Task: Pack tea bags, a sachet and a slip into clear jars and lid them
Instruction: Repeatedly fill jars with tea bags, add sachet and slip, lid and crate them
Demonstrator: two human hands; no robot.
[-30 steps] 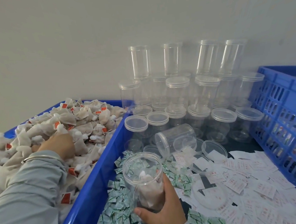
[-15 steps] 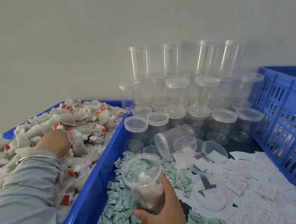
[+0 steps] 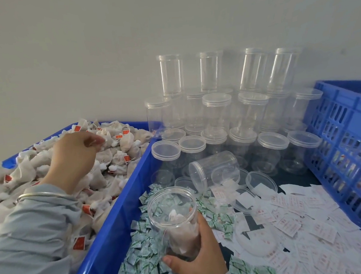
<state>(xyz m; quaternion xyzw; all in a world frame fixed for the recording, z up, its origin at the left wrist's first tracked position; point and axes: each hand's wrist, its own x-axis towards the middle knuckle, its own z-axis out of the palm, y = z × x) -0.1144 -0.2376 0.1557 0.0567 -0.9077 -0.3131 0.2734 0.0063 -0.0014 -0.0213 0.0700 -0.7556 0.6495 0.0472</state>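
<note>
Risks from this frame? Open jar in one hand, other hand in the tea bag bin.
1. The left hand pinches a white tea bag by its fingertips; it may drop short of the open clear plastic jar.
2. The stacked clear lidded jars stand close behind; a bump could topple them.

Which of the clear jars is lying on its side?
The lidded jar just beyond the open jar gripped by the right hand. It lies tipped over, lid facing left; the stacked jars behind stand upright.

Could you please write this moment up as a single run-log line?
left hand: pinching tea bag over blue bin | right hand: holding open jar, tea bags inside | lid: not on
</note>
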